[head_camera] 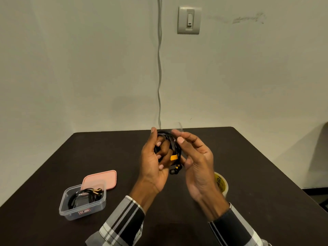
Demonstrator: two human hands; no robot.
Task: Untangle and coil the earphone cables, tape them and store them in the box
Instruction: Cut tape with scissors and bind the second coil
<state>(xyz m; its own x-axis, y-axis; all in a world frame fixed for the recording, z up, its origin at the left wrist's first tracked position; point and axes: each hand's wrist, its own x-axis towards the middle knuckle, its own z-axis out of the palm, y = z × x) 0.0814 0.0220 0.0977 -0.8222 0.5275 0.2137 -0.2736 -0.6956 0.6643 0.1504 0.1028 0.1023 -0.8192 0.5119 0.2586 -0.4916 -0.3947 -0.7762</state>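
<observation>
My left hand (153, 160) holds a coiled black earphone cable (173, 145) with yellow accents above the middle of the dark table (248, 174); its fingers curl through the coil. My right hand (197, 157) pinches a strip of clear tape (178, 129) against the top of the coil between thumb and forefinger. An earbud (172, 171) hangs below the coil. A clear plastic box (82, 202) at the front left holds another coiled black earphone (85, 197). A roll of clear tape (221, 183) lies on the table behind my right hand, partly hidden.
The box's pink lid (101, 180) lies flat just behind the box. A white cable (159, 68) runs down the wall behind the table, beside a wall switch (189, 20). The table's right edge drops off toward the floor.
</observation>
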